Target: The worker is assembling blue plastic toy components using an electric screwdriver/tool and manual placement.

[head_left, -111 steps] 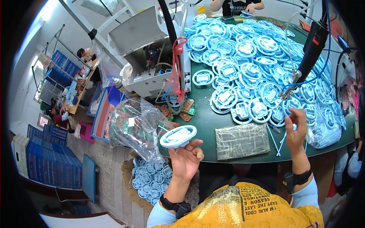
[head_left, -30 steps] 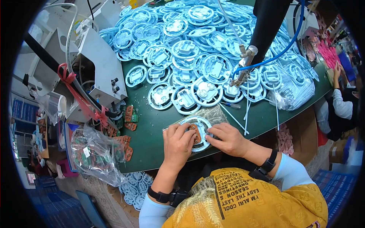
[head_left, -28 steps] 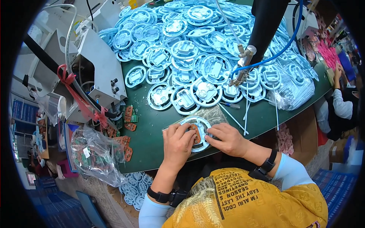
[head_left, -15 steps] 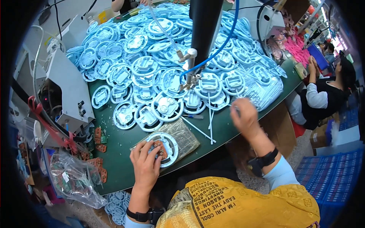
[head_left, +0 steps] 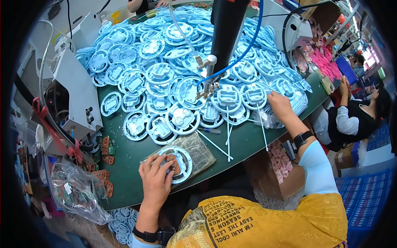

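One board (head_left: 174,164) sits in one ring (head_left: 189,167) on the block (head_left: 201,152), left hand (head_left: 156,177) half-curled over both; right hand (head_left: 282,106), fingers bent, is at the bag (head_left: 298,105), hold unclear; the board could shift should left-hand pressure ease.

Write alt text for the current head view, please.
The left hand holds a pale-blue wheel-shaped part bearing a brown circuit board on a wrapped block; the right hand is at a clear plastic bag beside piled blue parts.
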### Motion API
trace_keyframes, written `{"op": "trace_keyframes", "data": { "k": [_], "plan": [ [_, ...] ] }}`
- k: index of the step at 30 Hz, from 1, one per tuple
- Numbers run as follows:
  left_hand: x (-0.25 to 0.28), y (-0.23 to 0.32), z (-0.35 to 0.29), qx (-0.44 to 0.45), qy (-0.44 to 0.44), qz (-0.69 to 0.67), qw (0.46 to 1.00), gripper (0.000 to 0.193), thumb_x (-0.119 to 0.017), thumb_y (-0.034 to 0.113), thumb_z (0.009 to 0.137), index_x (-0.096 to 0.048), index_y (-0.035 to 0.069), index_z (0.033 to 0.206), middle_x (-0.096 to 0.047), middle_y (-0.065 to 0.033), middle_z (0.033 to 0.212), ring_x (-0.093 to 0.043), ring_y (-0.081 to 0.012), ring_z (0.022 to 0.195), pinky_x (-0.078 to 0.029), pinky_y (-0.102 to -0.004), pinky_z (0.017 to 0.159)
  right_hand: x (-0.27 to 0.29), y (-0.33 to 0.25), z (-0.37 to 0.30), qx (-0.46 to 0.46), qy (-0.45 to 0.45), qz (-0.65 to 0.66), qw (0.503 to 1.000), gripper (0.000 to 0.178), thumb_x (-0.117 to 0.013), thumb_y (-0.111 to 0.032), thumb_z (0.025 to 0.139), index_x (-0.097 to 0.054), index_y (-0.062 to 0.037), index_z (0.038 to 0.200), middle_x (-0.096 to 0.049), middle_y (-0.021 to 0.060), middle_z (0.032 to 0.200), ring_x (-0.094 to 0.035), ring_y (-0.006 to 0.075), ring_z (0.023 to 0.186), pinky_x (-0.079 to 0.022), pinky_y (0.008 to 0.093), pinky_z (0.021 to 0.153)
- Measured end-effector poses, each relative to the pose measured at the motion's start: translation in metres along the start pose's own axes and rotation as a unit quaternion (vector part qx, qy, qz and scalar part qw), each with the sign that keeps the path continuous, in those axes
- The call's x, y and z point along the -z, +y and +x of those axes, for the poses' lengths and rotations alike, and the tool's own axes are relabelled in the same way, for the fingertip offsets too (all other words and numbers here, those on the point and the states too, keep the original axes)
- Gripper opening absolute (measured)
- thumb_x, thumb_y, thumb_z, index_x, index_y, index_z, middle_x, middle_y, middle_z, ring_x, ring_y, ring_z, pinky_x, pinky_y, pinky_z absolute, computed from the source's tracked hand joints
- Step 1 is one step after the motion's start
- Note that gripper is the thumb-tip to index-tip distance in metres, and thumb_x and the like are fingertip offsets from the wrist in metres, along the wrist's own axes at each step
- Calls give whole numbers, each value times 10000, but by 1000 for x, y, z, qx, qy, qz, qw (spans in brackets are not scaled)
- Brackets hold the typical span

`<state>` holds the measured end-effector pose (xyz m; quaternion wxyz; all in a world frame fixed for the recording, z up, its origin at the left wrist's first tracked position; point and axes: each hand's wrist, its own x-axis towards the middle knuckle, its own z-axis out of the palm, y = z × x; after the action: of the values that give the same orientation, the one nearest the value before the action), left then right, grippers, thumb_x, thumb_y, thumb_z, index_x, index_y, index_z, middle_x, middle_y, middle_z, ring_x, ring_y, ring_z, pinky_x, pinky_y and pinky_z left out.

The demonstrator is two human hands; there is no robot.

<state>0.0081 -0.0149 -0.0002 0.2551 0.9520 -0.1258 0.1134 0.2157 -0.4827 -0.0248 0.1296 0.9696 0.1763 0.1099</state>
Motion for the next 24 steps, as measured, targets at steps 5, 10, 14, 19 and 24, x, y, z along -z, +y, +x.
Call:
{"op": "trace_keyframes", "data": {
  "k": [5, 10, 14, 19, 24],
  "plan": [
    [1, 0, -1, 5, -7, 8, 1000, 335, -726, 48, 746, -666, 75, 1074, -612, -90, 1237, -499, -325, 1218, -337, -472, 1024, 18, -12, -10, 85, -34, 83, 992, 37, -567, -70, 810, -586, -48, 833, -579, 131, 844, -651, 331, 714, -520, 440, 578],
    [1, 0, 0, 0, -7, 12, 1000, 336, -723, 42, 747, -665, 73, 1076, -611, -92, 1239, -499, -330, 1217, -337, -475, 1024, 7, -13, -7, 26, 7, 49, 998, 50, -564, -63, 818, -592, -39, 852, -583, 134, 838, -648, 339, 682, -520, 430, 566],
    [3, 0, 0, -1, -6, 11, 1000, 338, -721, 41, 752, -663, 73, 1083, -607, -93, 1246, -498, -332, 1217, -337, -475, 1024, 6, -4, 3, 54, 7, 10, 998, 35, -558, -56, 809, -592, -52, 817, -590, 135, 847, -654, 335, 709, -530, 437, 590],
    [1, 2, 1, -6, -9, 20, 1000, 338, -751, 104, 752, -665, 70, 1077, -604, -84, 1255, -501, -305, 1214, -318, -504, 1020, 20, 19, -6, 28, 48, 122, 991, 50, -645, -70, 791, -650, -63, 840, -593, 106, 840, -647, 313, 743, -519, 406, 633],
    [4, 3, -1, -3, -13, 1, 1000, 403, -781, 166, 730, -657, 65, 1100, -593, -100, 1262, -479, -330, 1236, -310, -514, 1030, 38, -6, -17, -65, 141, 289, 945, 132, -739, -107, 793, -705, -60, 912, -616, 85, 830, -645, 294, 736, -505, 372, 648]
  ]
}}
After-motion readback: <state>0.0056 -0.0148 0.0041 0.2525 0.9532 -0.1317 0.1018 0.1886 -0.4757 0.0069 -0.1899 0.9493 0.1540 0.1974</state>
